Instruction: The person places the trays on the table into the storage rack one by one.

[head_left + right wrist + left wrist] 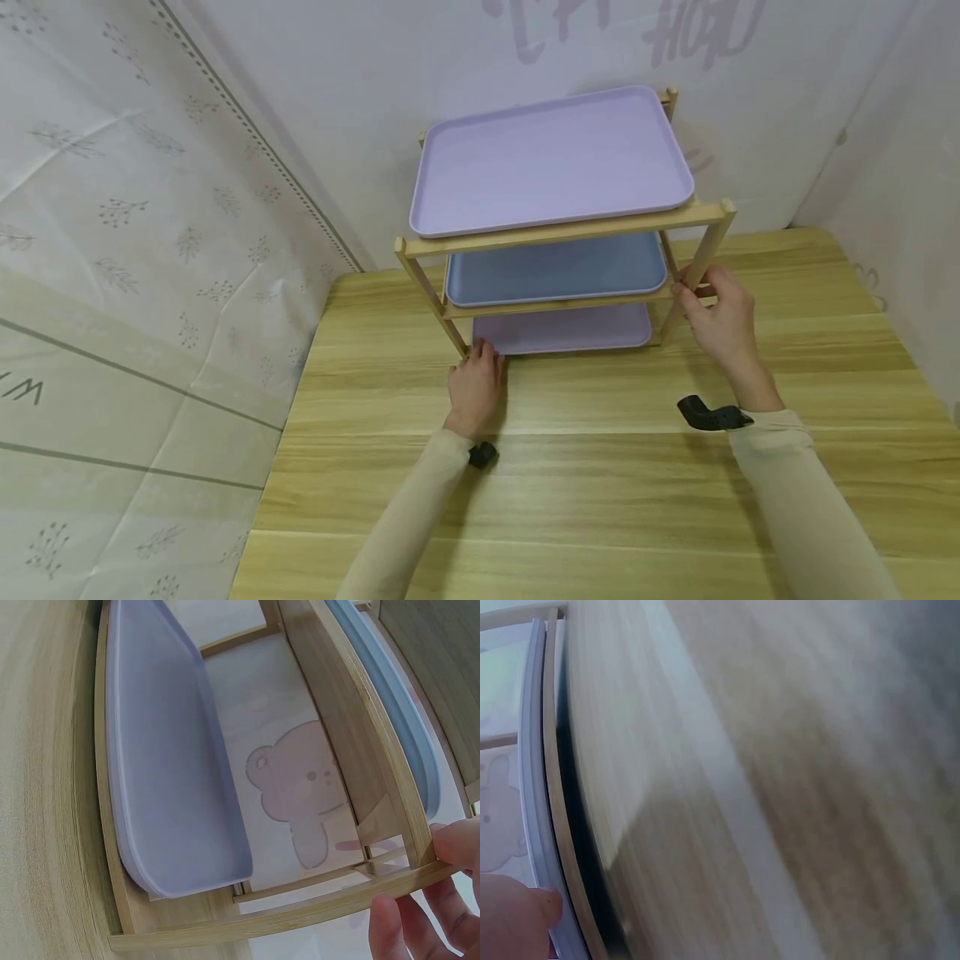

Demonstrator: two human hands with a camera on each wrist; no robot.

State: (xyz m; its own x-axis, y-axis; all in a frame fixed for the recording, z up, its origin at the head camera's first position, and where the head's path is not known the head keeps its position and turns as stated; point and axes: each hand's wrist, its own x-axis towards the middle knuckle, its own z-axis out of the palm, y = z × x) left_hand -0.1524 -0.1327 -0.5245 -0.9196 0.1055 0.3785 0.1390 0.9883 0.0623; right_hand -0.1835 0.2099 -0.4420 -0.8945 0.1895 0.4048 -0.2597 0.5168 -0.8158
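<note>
A light wooden rack (708, 246) of three levels holds one tray per level. The top tray (551, 162) is lilac, the middle tray (558, 271) blue, the bottom tray (562, 329) lilac. My left hand (475, 383) is at the bottom tray's front left corner; in the left wrist view a digit (517, 919) lies over the tray's rim (536, 787). With my right hand (723, 321) I grip the rack's front right post at about the middle level. The right wrist view shows thumb and fingers around that wooden post (300, 911). The left fingertips are partly hidden.
The rack stands on a wood-grain table (600, 500) near the back wall (360, 100). A patterned white sheet (150, 250) hangs at the left, and another pale wall (900, 208) is at the right. Each wrist carries a black strap mount (708, 414).
</note>
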